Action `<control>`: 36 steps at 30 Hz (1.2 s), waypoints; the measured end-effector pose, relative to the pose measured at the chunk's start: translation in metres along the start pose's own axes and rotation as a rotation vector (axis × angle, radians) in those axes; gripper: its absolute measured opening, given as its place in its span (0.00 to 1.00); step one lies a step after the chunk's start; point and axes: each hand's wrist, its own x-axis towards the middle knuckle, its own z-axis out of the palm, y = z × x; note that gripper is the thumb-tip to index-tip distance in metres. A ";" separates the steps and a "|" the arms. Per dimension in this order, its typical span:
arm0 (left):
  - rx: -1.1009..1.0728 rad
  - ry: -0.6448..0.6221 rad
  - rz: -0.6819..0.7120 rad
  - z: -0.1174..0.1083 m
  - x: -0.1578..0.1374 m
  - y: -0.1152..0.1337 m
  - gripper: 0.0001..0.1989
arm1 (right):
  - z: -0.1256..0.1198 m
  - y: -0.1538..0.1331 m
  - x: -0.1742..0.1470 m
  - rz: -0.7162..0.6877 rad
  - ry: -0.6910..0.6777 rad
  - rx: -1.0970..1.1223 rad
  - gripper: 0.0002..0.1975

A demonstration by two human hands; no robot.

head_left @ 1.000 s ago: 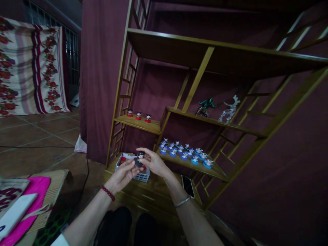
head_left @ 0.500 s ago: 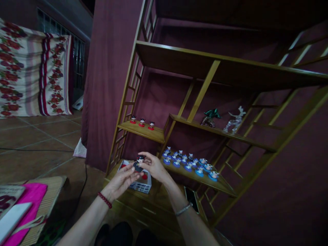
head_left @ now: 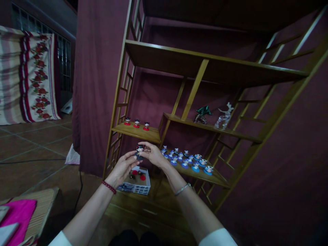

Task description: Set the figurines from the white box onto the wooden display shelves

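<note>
A small black-haired figurine (head_left: 140, 149) on a dark round base is held between my two hands, in front of the shelf unit. My left hand (head_left: 126, 165) grips the base from the left with thumb and fingers. From the right, my right hand (head_left: 153, 154) pinches the figurine's side and head. Just below them stands an open white printed box (head_left: 137, 189) with red-based and dark pieces inside. Above and behind, three red-based figurines (head_left: 136, 123) stand in a row on a small wooden shelf (head_left: 138, 133).
To the right, a lower shelf (head_left: 217, 179) bears several blue- and purple-based figurines (head_left: 185, 163). Higher up stand a green ornament (head_left: 203, 114) and a clear deer ornament (head_left: 224, 117). A purple curtain (head_left: 98, 85) hangs left of the unit. Pink cloth (head_left: 22, 212) lies at lower left.
Both hands have risen slightly with the figurine, uncovering more of the box beneath. My view has shifted, so the shelf unit sits further left.
</note>
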 end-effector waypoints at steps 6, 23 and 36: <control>0.020 -0.013 0.039 0.013 0.021 0.016 0.14 | -0.018 -0.010 0.021 0.008 -0.013 0.008 0.21; 0.123 -0.057 0.104 0.024 0.052 0.036 0.12 | -0.025 -0.008 0.050 -0.002 0.085 0.011 0.22; 0.822 0.105 0.367 0.020 0.100 0.053 0.13 | -0.036 -0.002 0.096 0.015 0.225 0.005 0.20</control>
